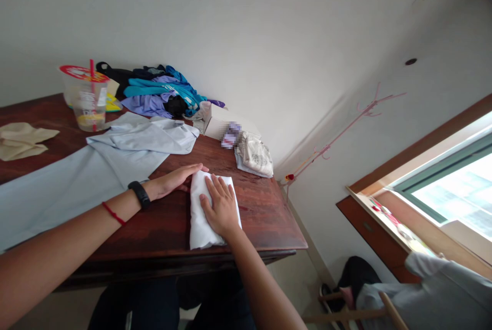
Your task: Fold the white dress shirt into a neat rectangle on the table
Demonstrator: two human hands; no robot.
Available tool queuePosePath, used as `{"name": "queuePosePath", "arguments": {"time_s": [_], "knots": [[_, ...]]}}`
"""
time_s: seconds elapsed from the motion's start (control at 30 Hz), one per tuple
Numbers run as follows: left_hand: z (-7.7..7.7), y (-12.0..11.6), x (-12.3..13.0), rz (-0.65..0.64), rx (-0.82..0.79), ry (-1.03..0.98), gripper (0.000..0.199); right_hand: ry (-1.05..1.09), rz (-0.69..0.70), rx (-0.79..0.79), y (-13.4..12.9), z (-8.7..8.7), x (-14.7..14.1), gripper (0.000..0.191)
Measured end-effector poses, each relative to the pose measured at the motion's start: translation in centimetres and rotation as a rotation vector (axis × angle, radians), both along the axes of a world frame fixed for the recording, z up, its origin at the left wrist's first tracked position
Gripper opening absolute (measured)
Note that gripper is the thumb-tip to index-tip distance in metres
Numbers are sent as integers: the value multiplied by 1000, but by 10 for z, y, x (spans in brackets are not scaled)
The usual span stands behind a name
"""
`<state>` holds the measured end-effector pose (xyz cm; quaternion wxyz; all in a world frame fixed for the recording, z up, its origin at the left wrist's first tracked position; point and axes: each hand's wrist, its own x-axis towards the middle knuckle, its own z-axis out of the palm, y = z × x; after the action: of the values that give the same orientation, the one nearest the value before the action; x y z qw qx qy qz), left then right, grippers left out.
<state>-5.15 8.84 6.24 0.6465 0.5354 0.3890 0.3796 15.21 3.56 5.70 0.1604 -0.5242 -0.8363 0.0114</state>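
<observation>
A folded white cloth [200, 222] lies near the front edge of the table, in front of me. My right hand [221, 204] rests flat on top of it with the fingers spread. At the cloth's far left corner is my left hand [177, 181], its fingers stretched out along the edge and touching it; part of that hand is hidden beneath. To the left, a light blue-grey garment [126, 158] is laid out across the tabletop, partly behind my left forearm.
Behind stand a plastic cup [89, 107] with a red straw, a heap of clothes [165, 89] and a white box [219, 121]. Folded clothes [255, 155] lie at the right rear of the wooden table [265, 212]. A coat rack [342, 132] and a seated person [442, 294] are to the right.
</observation>
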Motion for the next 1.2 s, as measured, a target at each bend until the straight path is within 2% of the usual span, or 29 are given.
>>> {"name": "queuePosePath", "arguments": {"time_s": [0.23,0.37,0.43,0.53,0.63,0.83,1.0,1.1,1.2], "knots": [[-6,3,0,-10,-3,-33,72,-92,59,-114,3,9,-3,60],[-3,3,2,78,19,26,66,-119,83,-127,2,10,-11,62],[-2,5,3,144,79,62,63,-127,91,-109,0,9,-15,62],[-3,10,3,233,276,139,61,-124,100,-92,-2,8,-19,63],[-5,12,2,265,401,230,60,-118,119,-94,-1,7,-22,62],[-5,3,5,185,575,406,55,-112,179,-104,3,5,-28,62],[-7,-2,9,23,760,509,48,-54,160,-109,7,2,-26,61],[-10,-2,9,23,780,577,47,25,118,-140,7,1,-21,69],[-14,-2,9,43,787,643,45,110,90,-155,3,0,-12,66]]}}
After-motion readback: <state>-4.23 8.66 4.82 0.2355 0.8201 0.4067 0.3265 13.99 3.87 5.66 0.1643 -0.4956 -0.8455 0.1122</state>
